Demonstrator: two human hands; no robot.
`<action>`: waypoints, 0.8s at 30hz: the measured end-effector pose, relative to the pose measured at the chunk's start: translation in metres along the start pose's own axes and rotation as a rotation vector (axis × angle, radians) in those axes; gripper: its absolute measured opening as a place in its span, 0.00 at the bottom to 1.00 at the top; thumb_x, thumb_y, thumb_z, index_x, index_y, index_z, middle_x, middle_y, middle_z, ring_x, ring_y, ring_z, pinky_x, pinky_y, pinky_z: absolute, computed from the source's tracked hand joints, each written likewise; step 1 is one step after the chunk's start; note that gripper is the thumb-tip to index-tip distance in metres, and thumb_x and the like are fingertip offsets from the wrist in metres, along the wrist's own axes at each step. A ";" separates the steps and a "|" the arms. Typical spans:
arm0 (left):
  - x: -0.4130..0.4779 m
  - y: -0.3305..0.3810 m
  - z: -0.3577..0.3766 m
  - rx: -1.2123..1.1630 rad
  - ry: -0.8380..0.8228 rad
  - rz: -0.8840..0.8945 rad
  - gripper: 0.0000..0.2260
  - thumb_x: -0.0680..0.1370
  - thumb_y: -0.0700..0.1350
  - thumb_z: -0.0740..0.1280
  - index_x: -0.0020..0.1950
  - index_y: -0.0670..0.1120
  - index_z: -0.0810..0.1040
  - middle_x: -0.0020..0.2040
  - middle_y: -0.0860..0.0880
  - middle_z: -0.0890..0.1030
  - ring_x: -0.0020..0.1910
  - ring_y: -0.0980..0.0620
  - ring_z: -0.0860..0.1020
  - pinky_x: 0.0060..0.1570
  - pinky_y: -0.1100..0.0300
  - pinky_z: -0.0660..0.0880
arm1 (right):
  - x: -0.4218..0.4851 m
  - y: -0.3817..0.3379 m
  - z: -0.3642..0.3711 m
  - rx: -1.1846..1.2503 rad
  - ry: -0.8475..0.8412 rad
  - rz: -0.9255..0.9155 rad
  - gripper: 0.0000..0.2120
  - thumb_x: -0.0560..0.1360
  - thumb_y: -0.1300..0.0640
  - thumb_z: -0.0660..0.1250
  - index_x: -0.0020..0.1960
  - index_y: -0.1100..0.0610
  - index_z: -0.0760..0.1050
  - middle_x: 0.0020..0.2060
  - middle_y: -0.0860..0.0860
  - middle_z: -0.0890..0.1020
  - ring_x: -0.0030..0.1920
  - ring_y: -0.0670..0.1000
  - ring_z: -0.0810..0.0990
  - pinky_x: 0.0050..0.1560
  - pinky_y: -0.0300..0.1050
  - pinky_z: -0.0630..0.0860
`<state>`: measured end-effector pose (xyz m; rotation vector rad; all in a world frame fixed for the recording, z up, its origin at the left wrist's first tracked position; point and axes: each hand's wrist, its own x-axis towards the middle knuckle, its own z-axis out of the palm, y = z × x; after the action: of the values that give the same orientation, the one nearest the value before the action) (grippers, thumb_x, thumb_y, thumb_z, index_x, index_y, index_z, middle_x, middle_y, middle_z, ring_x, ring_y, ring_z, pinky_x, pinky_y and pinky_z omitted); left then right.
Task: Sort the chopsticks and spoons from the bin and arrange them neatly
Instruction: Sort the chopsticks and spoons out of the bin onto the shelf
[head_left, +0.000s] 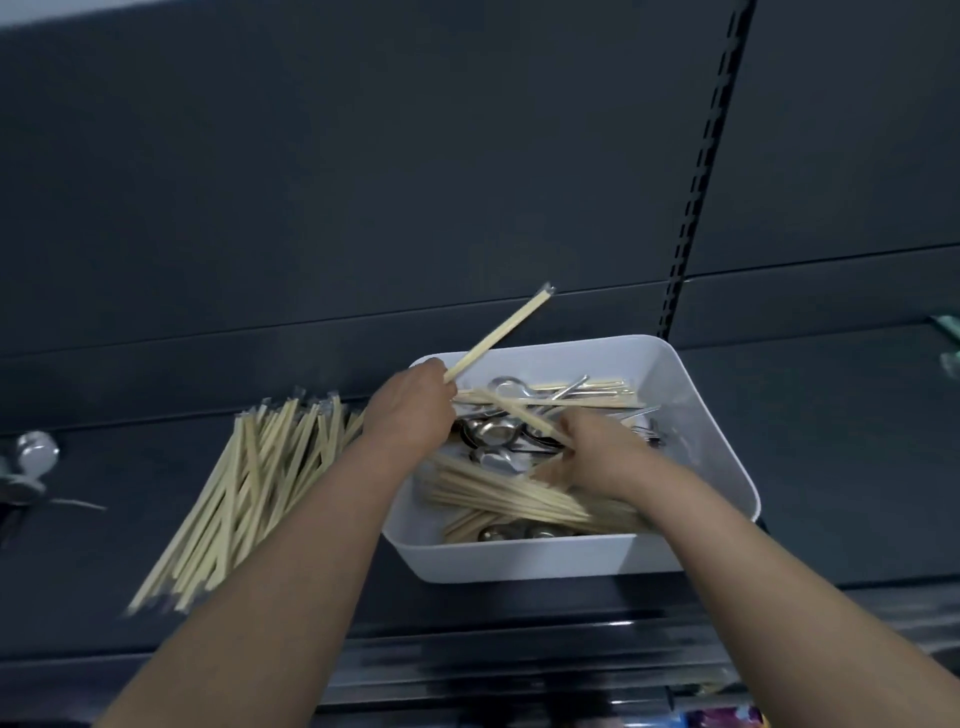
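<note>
Chopsticks (519, 499), pale wooden pairs in clear sleeves, lie tangled with shiny metal spoons (493, 431) inside a white, round-cornered plastic bin (696, 415) on a dark matte shelf (831, 441). The left hand (410, 410) grips one wrapped pair (498, 332) pointing toward one o'clock. The right hand (597, 452) pinches another pair (519, 415) over the spoons. A loose pile (249, 488) of chopsticks fans out at the bin's nine o'clock.

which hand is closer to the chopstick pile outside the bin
Left. The left hand, gripping a raised chopstick, is at the bin's left rim, just right of the chopstick pile. The right hand, pinching another chopstick, is farther right, inside the bin.
</note>
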<state>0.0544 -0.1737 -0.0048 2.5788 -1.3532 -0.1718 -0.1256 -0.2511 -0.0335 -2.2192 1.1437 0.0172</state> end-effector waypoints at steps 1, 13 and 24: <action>-0.001 -0.003 0.001 -0.019 0.001 -0.008 0.07 0.82 0.46 0.58 0.51 0.44 0.72 0.44 0.47 0.73 0.43 0.44 0.71 0.42 0.53 0.70 | -0.001 -0.002 0.005 -0.022 -0.064 -0.001 0.23 0.67 0.47 0.76 0.56 0.54 0.72 0.54 0.51 0.80 0.53 0.53 0.77 0.51 0.45 0.73; -0.001 -0.003 0.011 -0.328 -0.040 0.019 0.08 0.81 0.48 0.58 0.49 0.47 0.75 0.48 0.49 0.81 0.47 0.46 0.78 0.47 0.51 0.76 | 0.000 -0.006 0.007 -0.303 -0.030 0.040 0.11 0.69 0.49 0.73 0.47 0.54 0.79 0.44 0.51 0.79 0.49 0.54 0.78 0.44 0.41 0.70; -0.001 0.000 0.009 -0.370 -0.089 0.063 0.07 0.79 0.45 0.62 0.48 0.45 0.78 0.47 0.46 0.81 0.48 0.43 0.78 0.48 0.51 0.75 | 0.020 0.011 -0.009 0.023 0.326 0.237 0.08 0.78 0.60 0.56 0.55 0.60 0.69 0.49 0.58 0.82 0.49 0.60 0.81 0.47 0.48 0.76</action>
<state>0.0516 -0.1739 -0.0136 2.2411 -1.2891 -0.4829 -0.1235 -0.2752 -0.0381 -2.1033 1.5698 -0.2660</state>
